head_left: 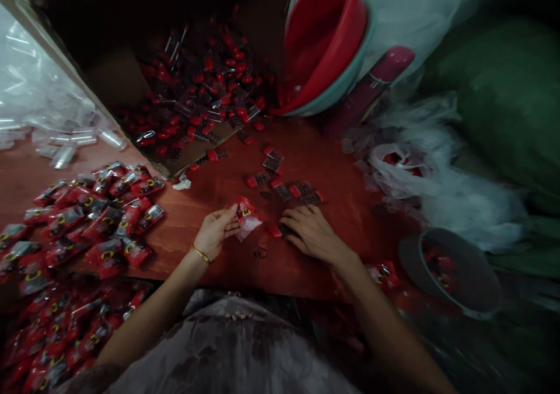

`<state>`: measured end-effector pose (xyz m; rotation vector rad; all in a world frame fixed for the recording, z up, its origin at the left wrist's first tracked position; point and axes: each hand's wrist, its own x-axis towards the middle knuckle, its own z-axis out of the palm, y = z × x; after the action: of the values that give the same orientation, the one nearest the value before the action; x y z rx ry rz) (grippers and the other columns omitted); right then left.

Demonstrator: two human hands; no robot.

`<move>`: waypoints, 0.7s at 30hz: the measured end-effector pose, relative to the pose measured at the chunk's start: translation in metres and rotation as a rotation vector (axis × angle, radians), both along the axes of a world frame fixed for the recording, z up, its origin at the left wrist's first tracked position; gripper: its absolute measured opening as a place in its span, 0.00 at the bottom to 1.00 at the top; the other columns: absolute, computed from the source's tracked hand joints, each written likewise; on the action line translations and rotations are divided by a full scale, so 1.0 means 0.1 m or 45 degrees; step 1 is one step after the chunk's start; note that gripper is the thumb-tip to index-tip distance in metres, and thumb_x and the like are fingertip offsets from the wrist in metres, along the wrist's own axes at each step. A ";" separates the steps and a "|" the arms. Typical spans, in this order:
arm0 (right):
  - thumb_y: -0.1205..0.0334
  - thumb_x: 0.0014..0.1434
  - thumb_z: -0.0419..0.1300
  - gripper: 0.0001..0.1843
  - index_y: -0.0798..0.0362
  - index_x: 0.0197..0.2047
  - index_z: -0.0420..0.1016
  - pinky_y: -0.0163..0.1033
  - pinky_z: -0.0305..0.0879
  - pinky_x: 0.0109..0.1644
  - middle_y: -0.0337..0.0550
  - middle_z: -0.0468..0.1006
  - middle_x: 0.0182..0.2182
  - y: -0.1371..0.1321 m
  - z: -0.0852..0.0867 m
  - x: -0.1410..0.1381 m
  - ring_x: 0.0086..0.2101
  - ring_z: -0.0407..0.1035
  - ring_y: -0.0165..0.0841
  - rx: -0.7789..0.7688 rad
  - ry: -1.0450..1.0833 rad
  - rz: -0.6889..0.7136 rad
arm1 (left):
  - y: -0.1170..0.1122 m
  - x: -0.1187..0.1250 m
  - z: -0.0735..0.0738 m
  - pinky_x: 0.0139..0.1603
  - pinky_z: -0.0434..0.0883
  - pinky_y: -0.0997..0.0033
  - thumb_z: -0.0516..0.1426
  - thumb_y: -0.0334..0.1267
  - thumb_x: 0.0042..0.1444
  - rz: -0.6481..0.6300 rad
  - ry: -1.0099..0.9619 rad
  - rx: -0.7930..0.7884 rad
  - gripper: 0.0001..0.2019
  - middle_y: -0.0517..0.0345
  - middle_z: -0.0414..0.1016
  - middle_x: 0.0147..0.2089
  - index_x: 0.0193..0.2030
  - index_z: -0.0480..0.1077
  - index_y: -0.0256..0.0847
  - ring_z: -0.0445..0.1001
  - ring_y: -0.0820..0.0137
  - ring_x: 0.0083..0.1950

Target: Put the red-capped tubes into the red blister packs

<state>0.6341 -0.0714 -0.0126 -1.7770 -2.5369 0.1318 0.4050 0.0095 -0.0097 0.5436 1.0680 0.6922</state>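
My left hand [217, 229], with a gold bangle at the wrist, pinches a small red printed packet [246, 217] with a clear lower part, held just above the red-brown table [205, 207]. My right hand [308, 229] lies palm down on the table, its fingers curled over a small red-and-black piece [275, 230]. Several more red-and-black pieces [284, 189] lie scattered just beyond my right hand.
A heap of filled red packets [87, 219] covers the table's left and spills lower left. A cardboard box [196, 90] of loose red-and-black pieces lies at the back. Stacked red and teal basins [324, 49], clear plastic bags [420, 166] and a grey bowl [450, 271] stand right.
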 end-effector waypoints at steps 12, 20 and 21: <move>0.58 0.56 0.57 0.13 0.54 0.44 0.70 0.44 0.61 0.43 0.48 0.78 0.36 -0.29 -0.14 -0.07 0.35 0.70 0.37 0.235 0.289 -0.156 | -0.01 0.05 -0.01 0.29 0.68 0.76 0.69 0.50 0.23 0.079 0.105 0.128 0.23 0.61 0.71 0.21 0.22 0.69 0.35 0.70 0.77 0.23; 0.61 0.51 0.59 0.17 0.50 0.46 0.69 0.38 0.70 0.39 0.44 0.79 0.35 -0.44 0.11 -0.50 0.34 0.74 0.34 0.494 0.678 -0.175 | -0.09 0.12 -0.01 0.29 0.67 0.76 0.66 0.52 0.30 0.007 0.098 0.303 0.21 0.61 0.71 0.22 0.23 0.72 0.35 0.67 0.76 0.25; 0.61 0.51 0.59 0.17 0.50 0.46 0.70 0.38 0.70 0.39 0.44 0.79 0.35 -0.44 0.11 -0.53 0.34 0.75 0.34 0.498 0.688 -0.182 | -0.10 0.11 -0.02 0.29 0.67 0.76 0.66 0.52 0.33 -0.007 0.104 0.350 0.20 0.61 0.71 0.22 0.22 0.73 0.35 0.67 0.76 0.25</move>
<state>0.5814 -0.1150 -0.0013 -1.5091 -1.9009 0.0871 0.4162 -0.0001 -0.0117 0.8167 1.0527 0.8241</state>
